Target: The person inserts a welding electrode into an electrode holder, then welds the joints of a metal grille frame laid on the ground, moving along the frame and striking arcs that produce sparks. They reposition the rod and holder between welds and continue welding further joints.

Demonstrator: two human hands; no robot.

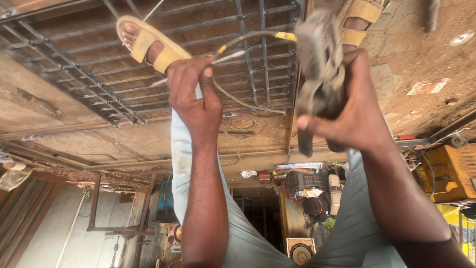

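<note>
The left hand (193, 97) is raised over a steel grille (74, 64), and its fingers (186, 74) are pinched shut on a thin grey welding rod (229, 57). The rod runs from the fingertips toward the right hand (354, 116). That hand is clenched around the handle of a worn grey electrode holder (320, 64), with the holder's head standing up above the knuckles. A pale cable (248, 37), wrapped with a band of yellow tape, arcs from the holder's head over to the left hand and then loops down behind that hand's wrist.

The rod looks light, stiff and slim. It would likely roll between the fingertips, so a pinch near its bare end suits it best. The holder looks heavier and grimy. A full-fist grip low on the handle seems the safest hold, since the cable drags to one side.

Past both hands, a foot in a tan sandal (148, 44) rests on the grille bars. Dusty ground (406, 59) lies beyond the right knuckles.
</note>
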